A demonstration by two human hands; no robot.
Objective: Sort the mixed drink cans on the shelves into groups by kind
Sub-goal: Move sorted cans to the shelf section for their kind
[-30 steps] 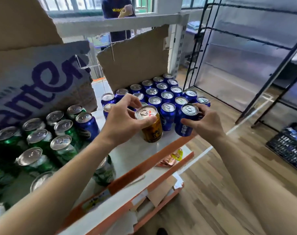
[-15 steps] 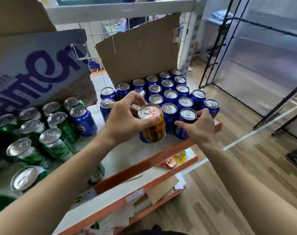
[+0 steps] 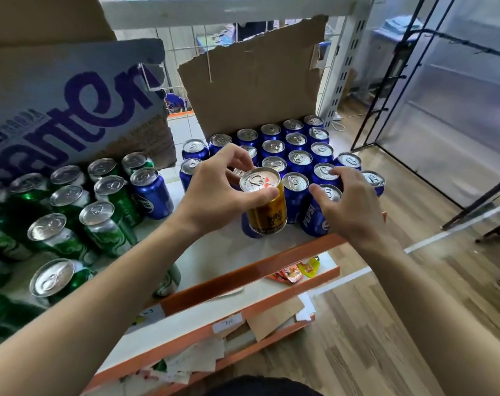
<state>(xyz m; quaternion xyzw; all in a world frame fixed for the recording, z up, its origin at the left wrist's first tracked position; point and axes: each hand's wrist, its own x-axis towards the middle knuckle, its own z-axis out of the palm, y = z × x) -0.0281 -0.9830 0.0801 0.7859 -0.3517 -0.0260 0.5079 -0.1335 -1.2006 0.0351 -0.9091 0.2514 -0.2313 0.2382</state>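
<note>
My left hand (image 3: 214,190) grips a gold can (image 3: 268,210) by its top rim, in front of the blue group; a blue can shows partly behind it. My right hand (image 3: 350,204) curls over the front-right blue Pepsi can (image 3: 314,220), thumb at its rim. Several blue cans (image 3: 295,158) stand in rows on the right of the white shelf (image 3: 214,252). On the left stand several green cans (image 3: 103,224), with one blue can (image 3: 153,192) at their right edge. Whether the gold can touches the shelf is unclear.
A torn cardboard sheet (image 3: 257,81) stands behind the blue cans, and a box with purple lettering (image 3: 71,104) leans over the green ones. The shelf has an orange front edge (image 3: 243,278). Papers and a snack packet (image 3: 291,274) lie on lower shelves. Black racks (image 3: 400,81) stand right, over wooden floor.
My right hand set the blue Pepsi can down in the front row and stays over it. The gold can stays in my left hand. The view has moved closer and lower.
</note>
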